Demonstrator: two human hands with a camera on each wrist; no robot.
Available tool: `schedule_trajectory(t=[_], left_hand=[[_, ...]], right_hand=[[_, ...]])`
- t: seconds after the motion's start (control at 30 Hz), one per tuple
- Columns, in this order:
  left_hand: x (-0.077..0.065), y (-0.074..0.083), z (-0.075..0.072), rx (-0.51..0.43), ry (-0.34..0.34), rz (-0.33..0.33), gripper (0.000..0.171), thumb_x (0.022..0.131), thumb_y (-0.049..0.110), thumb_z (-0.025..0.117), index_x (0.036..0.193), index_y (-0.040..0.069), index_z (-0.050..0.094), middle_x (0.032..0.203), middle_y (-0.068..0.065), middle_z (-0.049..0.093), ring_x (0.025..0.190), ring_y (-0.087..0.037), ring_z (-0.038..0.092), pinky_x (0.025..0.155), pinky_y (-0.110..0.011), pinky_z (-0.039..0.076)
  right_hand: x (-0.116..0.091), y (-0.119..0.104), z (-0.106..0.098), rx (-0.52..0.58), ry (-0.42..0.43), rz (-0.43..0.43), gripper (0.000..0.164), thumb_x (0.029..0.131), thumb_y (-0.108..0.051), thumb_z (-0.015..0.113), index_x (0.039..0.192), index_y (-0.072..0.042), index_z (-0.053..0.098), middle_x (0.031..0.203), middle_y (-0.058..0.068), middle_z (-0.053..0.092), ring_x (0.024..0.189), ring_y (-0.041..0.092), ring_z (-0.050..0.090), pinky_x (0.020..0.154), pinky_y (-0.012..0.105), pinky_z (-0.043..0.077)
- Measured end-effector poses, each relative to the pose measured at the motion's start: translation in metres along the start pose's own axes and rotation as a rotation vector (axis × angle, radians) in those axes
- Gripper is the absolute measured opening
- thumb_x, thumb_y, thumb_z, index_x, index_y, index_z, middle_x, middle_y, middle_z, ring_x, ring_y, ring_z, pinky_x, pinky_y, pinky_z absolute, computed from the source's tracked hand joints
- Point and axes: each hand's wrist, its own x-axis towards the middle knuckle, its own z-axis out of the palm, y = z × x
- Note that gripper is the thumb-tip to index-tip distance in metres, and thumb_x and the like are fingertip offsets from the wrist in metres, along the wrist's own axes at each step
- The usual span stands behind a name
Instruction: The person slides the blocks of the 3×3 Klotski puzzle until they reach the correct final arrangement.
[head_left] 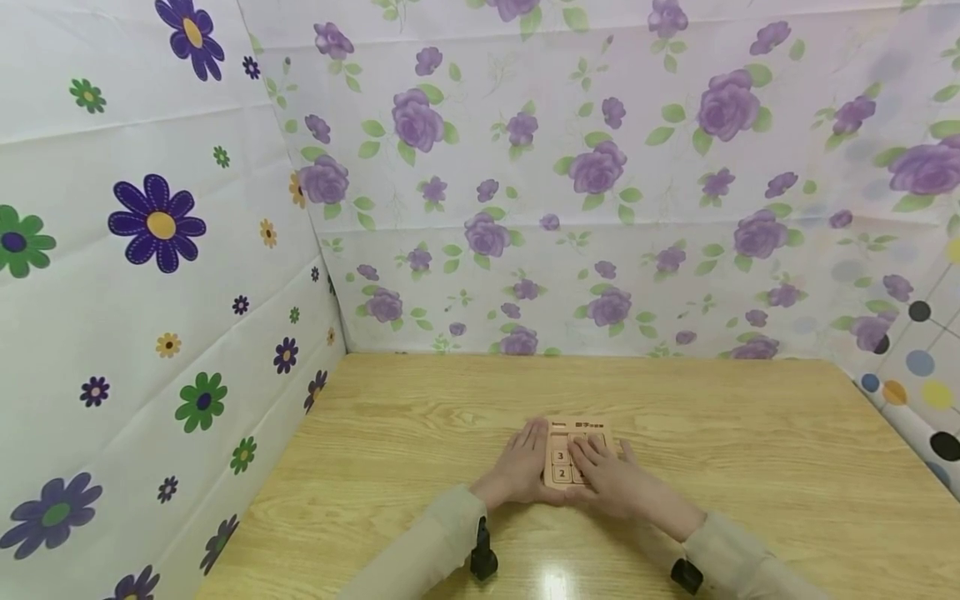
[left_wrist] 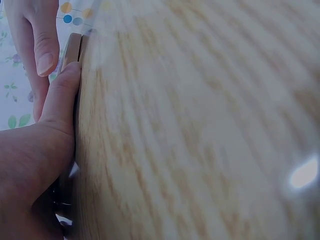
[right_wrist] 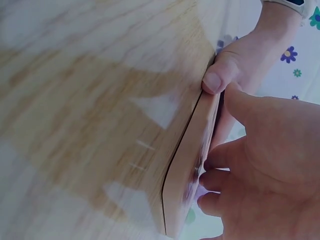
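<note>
A square wooden number sliding puzzle [head_left: 561, 457] lies flat on the table, its numbered tiles facing up; 3 and 2 show at its left side. My left hand [head_left: 519, 468] holds the puzzle's left side, with the thumb along the near edge, as the right wrist view also shows. Over the tiles reaches my right hand [head_left: 611, 481], its fingers extended across the middle and right of the board and hiding several tiles. From the side, the puzzle's pale wooden edge [right_wrist: 182, 175] sits against the tabletop, with the right fingertips at its upper face.
The wood-grain table [head_left: 420, 417] spreads around the puzzle. A cloth with purple roses [head_left: 600, 167] hangs behind it, and a flowered cloth [head_left: 150, 300] stands at the left. Dark wrist devices [head_left: 483, 560] are strapped at both sleeves.
</note>
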Motion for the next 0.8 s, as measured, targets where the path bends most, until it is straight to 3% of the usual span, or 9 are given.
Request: schedule_trajectory(t=[0.8], left_hand=[[-0.0014, 0.002, -0.004, -0.012, -0.011, -0.005, 0.124, 0.074, 0.074, 0.064, 0.154, -0.002, 0.007, 0.162, -0.018, 0.011, 0.151, -0.029, 0.011, 0.121, -0.044, 0.022]], right_hand=[[0.0027, -0.0007, -0.0013, 0.02, -0.014, -0.004, 0.078, 0.096, -0.058, 0.042, 0.151, -0.004, 0.03, 0.157, 0.018, 0.028, 0.147, 0.039, 0.021, 0.111, 0.073, 0.013]])
